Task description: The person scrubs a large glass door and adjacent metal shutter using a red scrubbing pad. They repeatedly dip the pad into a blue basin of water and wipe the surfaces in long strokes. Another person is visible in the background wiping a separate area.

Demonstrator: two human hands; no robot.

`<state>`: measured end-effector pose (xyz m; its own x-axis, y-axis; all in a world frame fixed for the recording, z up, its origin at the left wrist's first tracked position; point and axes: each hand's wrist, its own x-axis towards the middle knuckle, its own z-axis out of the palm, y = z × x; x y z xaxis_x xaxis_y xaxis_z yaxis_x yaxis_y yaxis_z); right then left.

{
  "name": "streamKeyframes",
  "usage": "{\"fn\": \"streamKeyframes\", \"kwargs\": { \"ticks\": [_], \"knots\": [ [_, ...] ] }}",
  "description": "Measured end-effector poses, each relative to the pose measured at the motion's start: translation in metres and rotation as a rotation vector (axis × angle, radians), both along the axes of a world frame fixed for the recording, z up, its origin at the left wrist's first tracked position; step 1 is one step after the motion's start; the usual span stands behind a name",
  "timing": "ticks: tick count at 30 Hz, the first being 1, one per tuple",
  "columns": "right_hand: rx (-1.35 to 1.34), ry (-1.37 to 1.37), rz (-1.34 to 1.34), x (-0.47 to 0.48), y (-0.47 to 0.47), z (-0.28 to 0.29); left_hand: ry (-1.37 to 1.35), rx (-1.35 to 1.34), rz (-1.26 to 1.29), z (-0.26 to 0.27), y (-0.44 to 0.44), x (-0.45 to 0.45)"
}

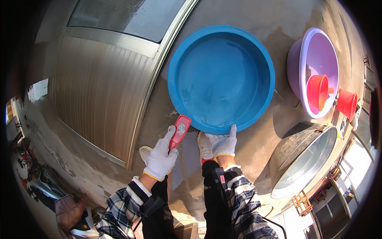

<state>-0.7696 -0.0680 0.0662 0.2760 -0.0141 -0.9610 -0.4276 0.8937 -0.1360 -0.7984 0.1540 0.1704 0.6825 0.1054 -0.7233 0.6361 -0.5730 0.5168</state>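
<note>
A large round blue plastic basin (220, 77) stands before me with some water visible in its bottom. My left hand (161, 154), in a white knitted work glove, grips the handle of a red plastic brush (180, 130), whose back faces me at the basin's near left rim; its bristles are hidden. My right hand (223, 142), gloved alike, is at the near rim with the thumb over the edge and the other fingers outside, below it. My shoe (205, 146) is beside the right hand.
To the right stand a purple basin (301, 71) with a red dipper (317, 91) in it, a red bucket (347, 103) and a round metal tub (294, 152). A metal-framed door (101, 89) borders the left. A small wooden stool (302, 203) is at lower right, a motorcycle (47, 191) at lower left.
</note>
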Motion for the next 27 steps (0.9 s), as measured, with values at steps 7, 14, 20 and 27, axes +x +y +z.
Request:
{"fn": "streamKeyframes", "kwargs": {
  "ticks": [7, 14, 20, 27],
  "knots": [
    [-0.254, 0.044, 0.308, 0.036, -0.097, 0.000, 0.069, 0.085, -0.500, -0.022, -0.054, 0.069],
    [-0.323, 0.040, 0.576, 0.016, -0.125, 0.023, -0.130, 0.399, -0.747, -0.111, -0.119, 0.149],
    [-0.606, 0.075, 0.756, -0.001, -0.108, 0.078, -0.029, 0.155, -0.389, -0.056, -0.072, 0.118],
    [-0.513, -0.194, 1.059, 0.040, -0.025, 0.094, -0.071, 0.271, 0.286, -0.080, 0.052, 0.089]
  ]
}}
